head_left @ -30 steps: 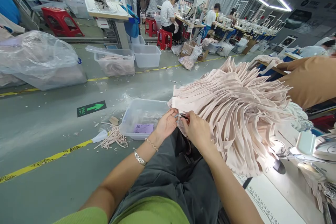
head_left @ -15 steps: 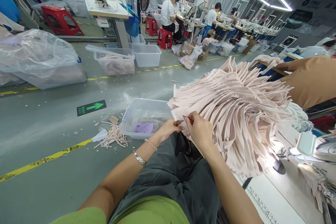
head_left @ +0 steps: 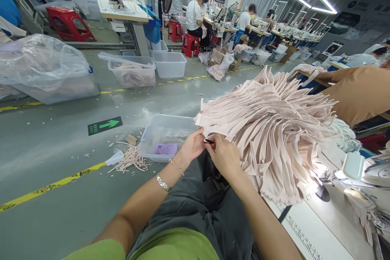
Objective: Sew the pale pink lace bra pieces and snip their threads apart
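With the left hand pinching the near edge of the pale pink fabric stack on the lap and the right hand closed on a small dark snipper, trimming appears underway, requiring a steady, taut edge.

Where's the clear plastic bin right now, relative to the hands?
In the head view the clear plastic bin sits on the floor just left of the left hand, with a heap of pink fabric trimmings at its left side.
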A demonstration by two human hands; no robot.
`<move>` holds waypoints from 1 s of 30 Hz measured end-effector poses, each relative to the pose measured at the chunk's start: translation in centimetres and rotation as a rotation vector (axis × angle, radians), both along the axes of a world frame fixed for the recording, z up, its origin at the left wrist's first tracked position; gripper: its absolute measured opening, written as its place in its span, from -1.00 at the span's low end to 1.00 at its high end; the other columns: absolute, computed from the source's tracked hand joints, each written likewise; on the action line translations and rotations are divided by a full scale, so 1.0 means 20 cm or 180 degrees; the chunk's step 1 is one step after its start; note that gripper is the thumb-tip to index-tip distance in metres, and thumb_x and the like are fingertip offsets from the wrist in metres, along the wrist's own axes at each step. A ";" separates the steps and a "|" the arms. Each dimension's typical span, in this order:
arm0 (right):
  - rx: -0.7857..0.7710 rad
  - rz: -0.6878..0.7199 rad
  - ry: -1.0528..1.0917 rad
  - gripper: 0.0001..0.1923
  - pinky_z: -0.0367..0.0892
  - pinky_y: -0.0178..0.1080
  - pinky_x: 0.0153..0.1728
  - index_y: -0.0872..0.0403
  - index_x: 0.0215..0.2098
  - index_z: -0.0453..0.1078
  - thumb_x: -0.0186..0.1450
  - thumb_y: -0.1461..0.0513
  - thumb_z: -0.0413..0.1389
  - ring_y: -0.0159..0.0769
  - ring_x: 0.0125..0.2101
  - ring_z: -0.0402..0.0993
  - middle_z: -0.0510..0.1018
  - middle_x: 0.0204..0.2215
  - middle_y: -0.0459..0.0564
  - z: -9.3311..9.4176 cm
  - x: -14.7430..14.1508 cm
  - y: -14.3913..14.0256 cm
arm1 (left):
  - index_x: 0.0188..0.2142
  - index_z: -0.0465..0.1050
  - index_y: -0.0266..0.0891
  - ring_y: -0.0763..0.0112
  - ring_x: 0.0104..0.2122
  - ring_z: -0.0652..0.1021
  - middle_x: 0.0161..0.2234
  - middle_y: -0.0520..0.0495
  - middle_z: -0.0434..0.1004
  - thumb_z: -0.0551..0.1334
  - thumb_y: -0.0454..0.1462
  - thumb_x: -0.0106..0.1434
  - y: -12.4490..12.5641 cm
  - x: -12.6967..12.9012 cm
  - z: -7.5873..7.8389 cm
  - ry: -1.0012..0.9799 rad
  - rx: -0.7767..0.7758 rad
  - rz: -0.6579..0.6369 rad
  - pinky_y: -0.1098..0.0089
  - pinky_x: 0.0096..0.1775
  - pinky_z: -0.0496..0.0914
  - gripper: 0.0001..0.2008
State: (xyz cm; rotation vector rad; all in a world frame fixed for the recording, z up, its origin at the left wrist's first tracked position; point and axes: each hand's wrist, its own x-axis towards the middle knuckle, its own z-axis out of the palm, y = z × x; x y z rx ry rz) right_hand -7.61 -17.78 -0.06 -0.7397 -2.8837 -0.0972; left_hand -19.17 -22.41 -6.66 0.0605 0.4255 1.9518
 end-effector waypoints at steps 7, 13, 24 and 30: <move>0.0127 -0.0075 0.0014 -0.80 0.00 -0.29 -0.50 0.04 -0.21 0.38 0.41 0.10 0.02 -0.24 -0.40 0.56 0.63 -0.40 -0.01 -0.02 -0.01 0.03 | -0.34 0.53 -0.35 0.42 -0.42 0.54 -0.41 -0.09 0.57 0.21 -0.35 0.32 -0.04 0.06 -0.09 0.0039 -0.0057 -0.0092 0.42 -0.23 0.44 -0.86; -0.0035 -0.0104 0.0349 -0.82 0.00 -0.30 -0.50 0.03 -0.22 0.39 0.39 0.11 0.03 -0.27 -0.42 0.56 0.63 -0.41 -0.07 -0.03 0.06 0.06 | -0.29 0.54 -0.36 0.37 -0.36 0.57 -0.36 -0.18 0.58 0.19 -0.09 0.35 -0.07 0.04 -0.16 0.0094 -0.0239 -0.0459 0.40 -0.23 0.45 -0.66; -0.0426 0.0033 0.1068 -0.75 0.20 -0.33 -0.40 0.06 -0.18 0.35 0.38 0.06 0.00 -0.28 -0.36 0.58 0.63 -0.37 -0.03 0.07 0.17 0.08 | -0.33 0.53 -0.29 0.47 -0.40 0.57 -0.39 -0.02 0.59 0.34 -0.46 0.14 -0.05 0.10 -0.15 0.0020 -0.0185 -0.0168 0.43 -0.25 0.42 -0.89; 0.0016 0.0143 0.0460 -0.81 0.08 -0.31 -0.47 0.06 -0.18 0.35 0.38 0.11 0.03 -0.25 -0.41 0.55 0.61 -0.41 -0.05 0.05 0.15 0.05 | -0.25 0.50 -0.26 0.40 -0.37 0.58 -0.30 -0.06 0.61 0.16 -0.32 0.33 -0.03 0.04 -0.05 -0.0176 0.0072 0.0079 0.35 -0.23 0.44 -0.87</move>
